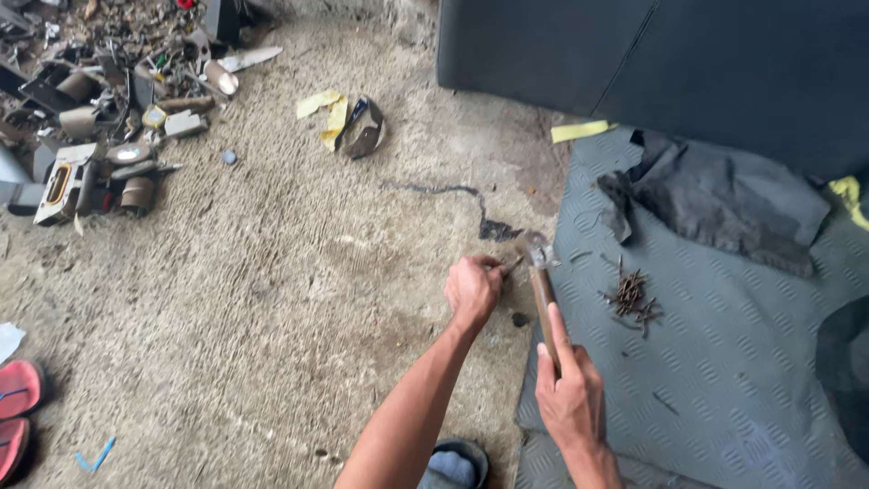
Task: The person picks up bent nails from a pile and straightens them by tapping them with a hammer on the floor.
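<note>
- The right hand [570, 394] is clenched around the wooden handle of a hammer [541, 281], index finger stretched along the shaft.
- The hammer's metal head sits just above the concrete floor [272, 299], at the edge of a grey textured mat [724, 362].
- The left hand [472, 288] pinches a thin nail [513, 265] between its fingertips, holding it against the floor just beside the hammer head.
- A small heap of dark nails [631, 297] lies on the mat, near the hammer to its right.
- A crumpled dark cloth [724, 204] rests farther up the mat.
- Scrap metal parts and debris [109, 118] are piled at the far left, well apart from the hands.
- Yellow paper scraps [328, 113] lie on the floor beyond the hands.
- Red sandals [18, 407] sit at the left edge.
</note>
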